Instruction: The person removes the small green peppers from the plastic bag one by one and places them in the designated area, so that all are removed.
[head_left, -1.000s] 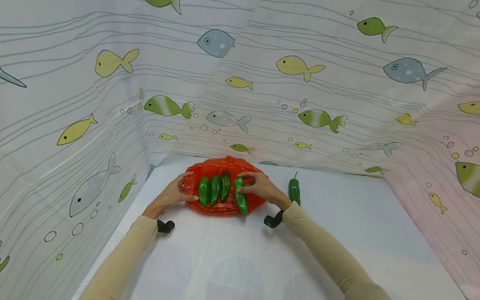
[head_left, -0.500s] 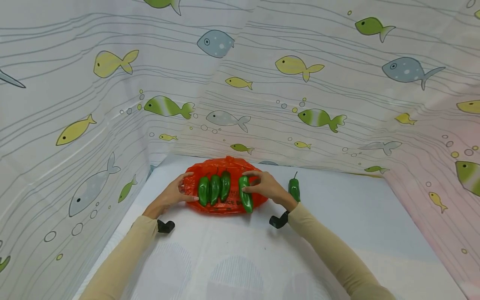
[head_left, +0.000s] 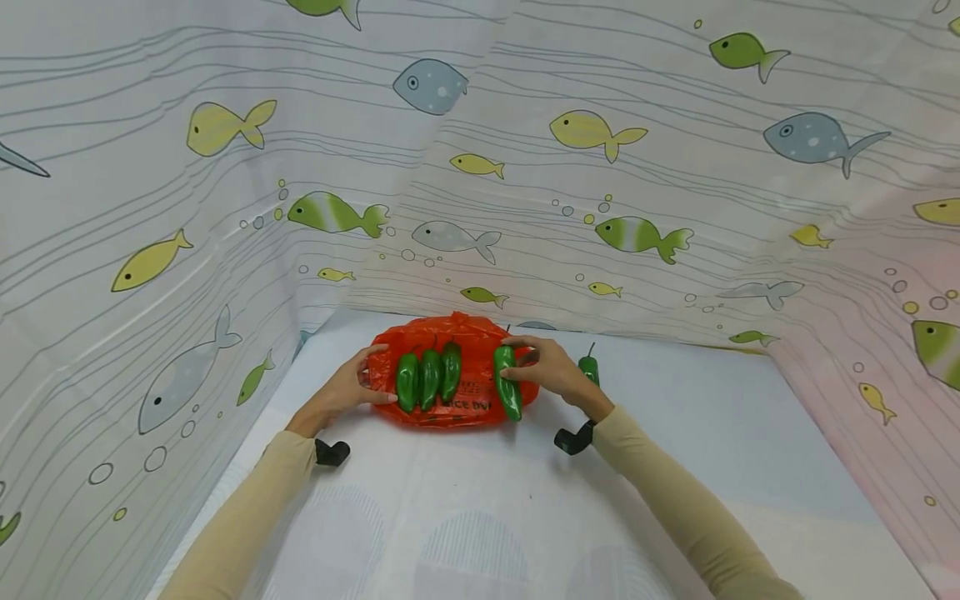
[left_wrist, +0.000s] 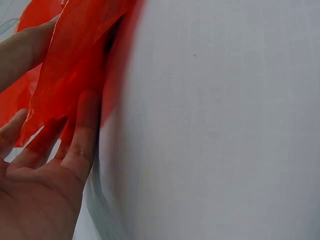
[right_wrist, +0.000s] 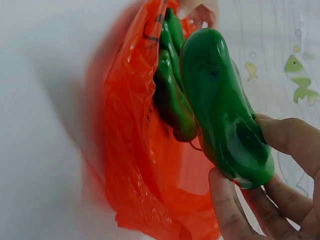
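Note:
My right hand [head_left: 553, 371] pinches a glossy green chili pepper [head_left: 507, 383] between thumb and fingers, above the right end of a red plastic bag [head_left: 471, 421]. In the right wrist view this pepper [right_wrist: 220, 105] is large and tilted, held near its lower end, with the bag's opening beside it. Three more green chili peppers [head_left: 429, 379] lie side by side in the bag's left half. My left hand [head_left: 347, 387] grips the bag's left side, thumb in front and fingers at the back. The left wrist view shows fingers [left_wrist: 82, 145] partly covered by the red plastic.
Another green chili pepper [head_left: 589, 367] lies on the white-covered table [head_left: 465, 500] at the right, partly hidden behind my right wrist. Fish-printed curtains [head_left: 525, 200] rise at the back and both sides.
My right hand has moved right with the green chili pepper, away from the three others, from the bag's middle to its right end. My left hand has stayed in place.

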